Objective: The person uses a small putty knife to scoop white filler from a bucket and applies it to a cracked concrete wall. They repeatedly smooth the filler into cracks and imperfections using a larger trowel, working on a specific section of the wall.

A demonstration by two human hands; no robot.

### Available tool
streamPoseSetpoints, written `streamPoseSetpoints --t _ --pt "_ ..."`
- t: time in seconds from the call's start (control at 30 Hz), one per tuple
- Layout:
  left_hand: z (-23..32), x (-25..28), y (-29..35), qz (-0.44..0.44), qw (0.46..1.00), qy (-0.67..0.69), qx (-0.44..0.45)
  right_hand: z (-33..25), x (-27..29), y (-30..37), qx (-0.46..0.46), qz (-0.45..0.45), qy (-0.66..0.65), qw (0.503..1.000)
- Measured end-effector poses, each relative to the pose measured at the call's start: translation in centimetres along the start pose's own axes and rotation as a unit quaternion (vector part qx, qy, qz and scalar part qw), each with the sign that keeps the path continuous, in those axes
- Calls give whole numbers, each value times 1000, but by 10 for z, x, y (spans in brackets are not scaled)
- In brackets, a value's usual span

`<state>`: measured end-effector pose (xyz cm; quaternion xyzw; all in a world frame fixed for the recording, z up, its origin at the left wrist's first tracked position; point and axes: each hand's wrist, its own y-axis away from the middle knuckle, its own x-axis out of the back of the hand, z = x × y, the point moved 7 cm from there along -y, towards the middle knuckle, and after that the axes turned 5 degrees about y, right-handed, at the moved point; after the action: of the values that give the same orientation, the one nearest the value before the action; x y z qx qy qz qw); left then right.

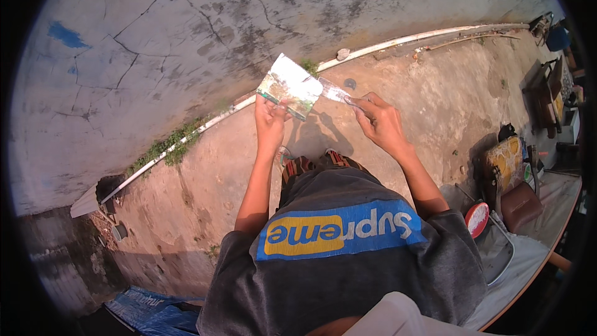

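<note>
My left hand point(271, 126) grips the lower edge of a flat square plate point(290, 84). Bright white paste covers much of its upper face, and a thin green strip shows along the edge near my fingers. From the right, my right hand point(380, 119) pinches a putty knife point(333, 91) by its handle end, which my fingers mostly hide. White smears coat its blade, and the blade's tip meets the plate's right edge. Both hands are raised in front of my body, over the ground.
A cracked, stained wall point(186, 43) stands ahead, with a white pipe point(211, 124) along its foot. Weeds point(177, 146) and a stone point(342, 54) lie by it. At right are old chairs point(550, 90), a white-filled red-rimmed container point(477, 219) and a brown cushion-like piece point(521, 207). Blue sheeting point(149, 311) lies lower left.
</note>
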<state>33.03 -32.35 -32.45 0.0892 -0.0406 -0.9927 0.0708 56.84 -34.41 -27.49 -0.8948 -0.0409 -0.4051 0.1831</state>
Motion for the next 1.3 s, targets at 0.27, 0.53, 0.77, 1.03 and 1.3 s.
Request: streamPoseSetpoints --t 0.27,0.53,0.77,1.03,1.3 --pt "12 -9 -3 -50 996 -44 -55 3 -14 -5 -20 21 -36 999" --pt "24 -10 -3 -1 1000 -10 -25 4 -21 -8 2 70 -90 993" --pt "18 -5 -3 -6 1000 -18 -12 4 -26 -11 -40 21 -86 995" --pt "18 -7 5 -22 998 -59 -9 -9 -37 -30 -20 62 -119 991" --pt "3 -1 4 -26 998 -29 -40 -18 -13 -58 29 146 -191 970"
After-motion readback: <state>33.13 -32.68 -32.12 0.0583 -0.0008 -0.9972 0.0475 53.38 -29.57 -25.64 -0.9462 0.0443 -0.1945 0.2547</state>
